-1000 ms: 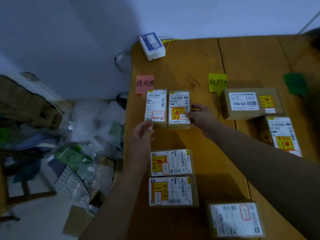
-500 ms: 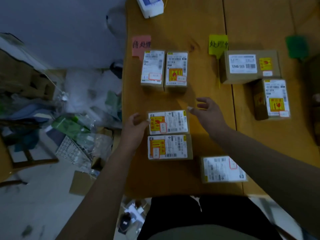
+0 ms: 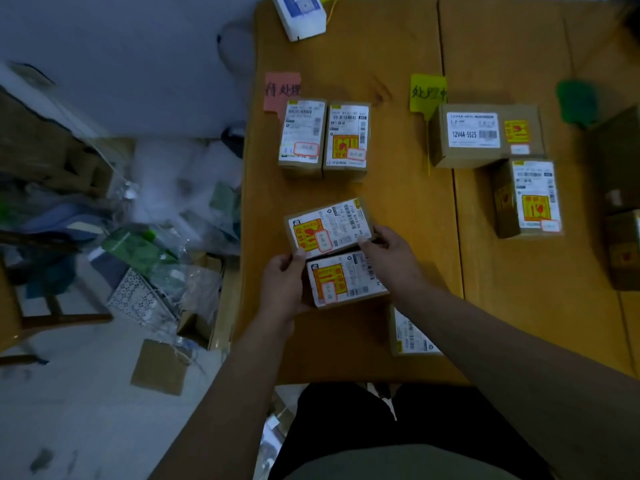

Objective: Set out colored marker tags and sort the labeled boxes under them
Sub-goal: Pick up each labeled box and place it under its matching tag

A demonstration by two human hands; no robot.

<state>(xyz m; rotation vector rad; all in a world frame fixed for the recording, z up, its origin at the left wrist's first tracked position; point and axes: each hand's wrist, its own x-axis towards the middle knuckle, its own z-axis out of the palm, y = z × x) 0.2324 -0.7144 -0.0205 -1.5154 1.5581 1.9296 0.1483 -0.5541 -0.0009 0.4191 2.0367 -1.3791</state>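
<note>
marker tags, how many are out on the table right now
3: a pink tag by the left edge of the table, a yellow tag near its middle, a green tag further right. More may lie past the frame's right edge.

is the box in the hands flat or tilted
Tilted: left hand and right hand grip the held box askew, overlapping the lower box.

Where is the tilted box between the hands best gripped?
By its short ends, from left and right, probably: the tilted box is long and flat, a second box crowds its near edge, and left hand and right hand pinch there.
</note>
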